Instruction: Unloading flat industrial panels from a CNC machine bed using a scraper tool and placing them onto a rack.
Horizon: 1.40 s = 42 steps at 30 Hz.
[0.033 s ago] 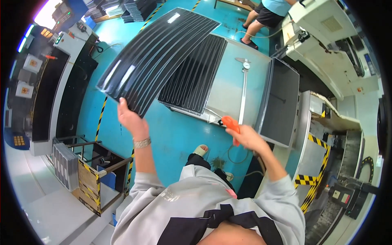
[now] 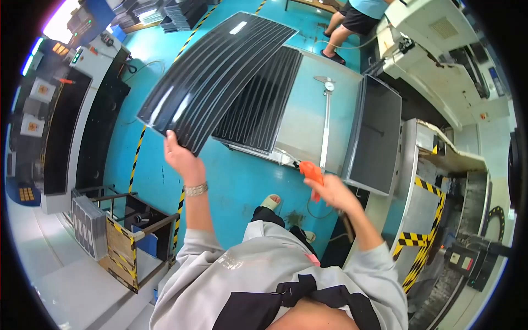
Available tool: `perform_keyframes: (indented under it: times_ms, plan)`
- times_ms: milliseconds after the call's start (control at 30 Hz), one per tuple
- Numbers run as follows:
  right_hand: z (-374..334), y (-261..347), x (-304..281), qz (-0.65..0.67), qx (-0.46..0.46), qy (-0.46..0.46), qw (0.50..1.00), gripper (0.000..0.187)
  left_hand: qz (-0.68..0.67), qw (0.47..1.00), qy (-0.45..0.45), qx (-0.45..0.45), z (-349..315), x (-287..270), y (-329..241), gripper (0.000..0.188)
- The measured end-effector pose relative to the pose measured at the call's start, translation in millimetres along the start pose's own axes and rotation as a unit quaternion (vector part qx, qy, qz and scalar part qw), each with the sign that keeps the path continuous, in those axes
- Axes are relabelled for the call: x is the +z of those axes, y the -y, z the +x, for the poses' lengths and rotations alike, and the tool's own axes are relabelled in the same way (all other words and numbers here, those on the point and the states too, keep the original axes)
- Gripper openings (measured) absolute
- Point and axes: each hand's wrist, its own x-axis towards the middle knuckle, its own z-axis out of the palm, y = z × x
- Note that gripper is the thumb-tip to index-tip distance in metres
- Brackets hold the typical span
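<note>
My left hand (image 2: 185, 160) is closed on the near edge of a large, glossy black panel (image 2: 212, 77) with long parallel grooves. The panel is raised and tilted, its far end above the table. A similar dark grooved panel (image 2: 263, 104) lies on the metal-topped table (image 2: 308, 88), partly hidden by the raised one. In my right hand (image 2: 336, 192) is an orange air blow gun (image 2: 312, 175), gripped by its handle, with its thin nozzle toward the near edge of the lying panel. A dial caliper (image 2: 327, 121) rests on the table to the right.
A stack of dark panels (image 2: 375, 135) occupies the table's right end. Machines (image 2: 440, 38) stand on the right, and another machine (image 2: 58, 126) is at left. A metal frame rack (image 2: 148, 225) sits at lower left. Another person (image 2: 352, 25) is beyond the table.
The raised panel and my left hand have shifted slightly right. My right hand, still gripping the air blow gun, has dropped slightly toward me.
</note>
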Motion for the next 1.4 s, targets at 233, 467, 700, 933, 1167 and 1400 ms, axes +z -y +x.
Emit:
perform_keyframes:
  times_ms: [233,467,700,933,1167,1400]
  plan:
    - [-93.6,-106.0,67.3,0.262,0.099,-0.035,0.959,0.033,0.102,0.979,0.010,-0.176,-34.6,-13.9,212.9,0.031]
    - [-191.9,-160.3,51.0,0.353,0.093,-0.413,0.834,0.030,0.340,0.866,0.190,-0.313,-5.2,-52.9,186.4,0.051]
    - [-212.5,-246.5,-42.7,0.220,0.125,-0.542,0.801,0.032,0.570,0.721,0.388,0.069,-38.4,44.8,161.0,0.048]
    - [-343.2,-245.9,4.9,0.374,0.016,-0.383,0.845,0.034,0.192,0.763,0.577,-0.220,-359.9,210.1,157.4,0.039]
    - [-454.3,-311.8,49.5,0.317,0.119,-0.494,0.801,0.031,0.169,0.599,0.682,-0.383,-590.4,310.6,226.8,0.040]
    - [-537.7,-440.8,90.1,0.240,0.447,-0.572,0.645,0.036,0.281,0.359,0.872,-0.181,-771.3,267.6,270.0,0.045]
